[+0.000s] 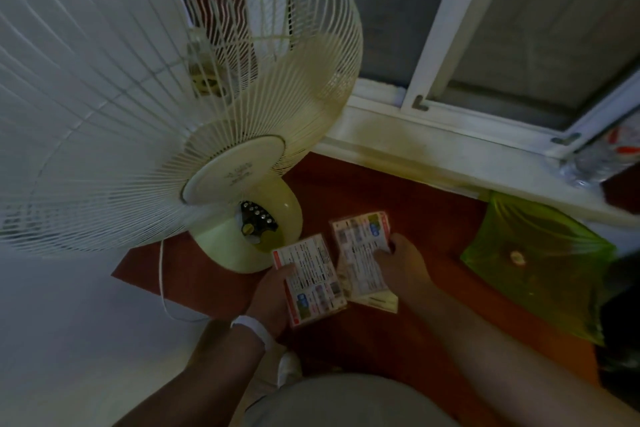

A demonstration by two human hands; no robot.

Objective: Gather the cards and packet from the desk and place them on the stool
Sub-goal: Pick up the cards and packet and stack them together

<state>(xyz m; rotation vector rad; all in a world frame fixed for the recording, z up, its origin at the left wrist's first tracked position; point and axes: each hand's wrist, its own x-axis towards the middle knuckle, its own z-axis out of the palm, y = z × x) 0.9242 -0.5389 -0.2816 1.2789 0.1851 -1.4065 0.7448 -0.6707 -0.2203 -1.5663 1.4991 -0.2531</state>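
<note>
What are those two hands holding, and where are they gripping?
The left hand grips one printed card stack by its left edge; the right hand holds another card stack at its right edge.

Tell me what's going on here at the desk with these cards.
A person is gathering printed cards off a reddish-brown desk. The left hand grips one stack of cards, and the right hand holds a second stack, side by side just in front of the base of a white fan. A green plastic bag lies to the right, under the window sill. No stool is in view, so nothing has been set down there yet.
</note>
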